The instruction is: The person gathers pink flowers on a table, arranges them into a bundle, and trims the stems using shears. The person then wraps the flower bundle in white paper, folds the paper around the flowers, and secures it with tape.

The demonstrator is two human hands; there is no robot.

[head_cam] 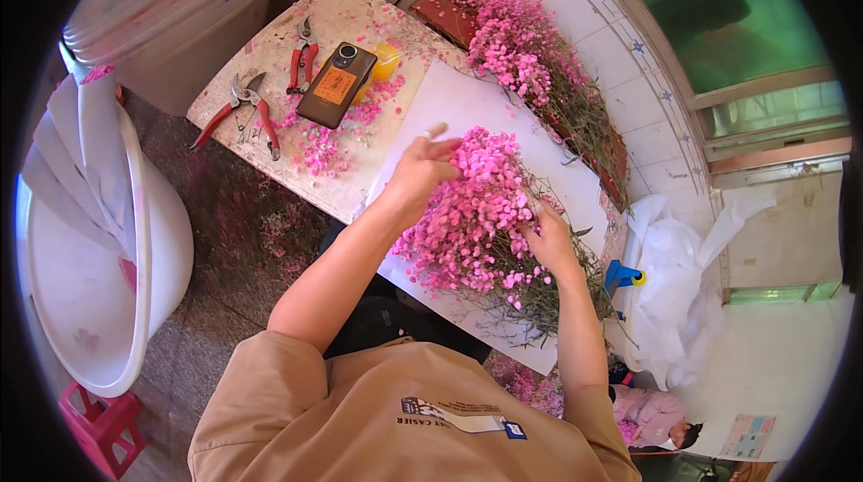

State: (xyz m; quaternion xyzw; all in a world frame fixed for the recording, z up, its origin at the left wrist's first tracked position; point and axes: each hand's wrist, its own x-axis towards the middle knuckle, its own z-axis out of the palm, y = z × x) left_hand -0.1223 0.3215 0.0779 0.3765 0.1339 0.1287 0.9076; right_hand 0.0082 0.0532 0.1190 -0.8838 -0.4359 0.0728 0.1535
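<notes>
A large bunch of small pink flowers [479,205], which look like baby's breath, lies over white paper sheets [431,111] on the table before me. My right hand [551,239] grips its thin green stems [539,310] just below the flower heads. At the left edge of the blossoms is my left hand [426,168], its fingers apart and slightly blurred. Its fingertips are at the outer flowers; whether they touch is hard to tell. A second pink bunch [526,54] rests beyond the paper, along the tiled wall.
Two red-handled pruning shears [303,60], [241,111] and a smartphone [337,84] lie among loose petals on the worn table [270,30]. Left stands a white tub [165,232] above a red stool [101,428]. Clear plastic wrap [674,293] and a blue tape dispenser [620,276] are right. Another person [650,414] sits beyond.
</notes>
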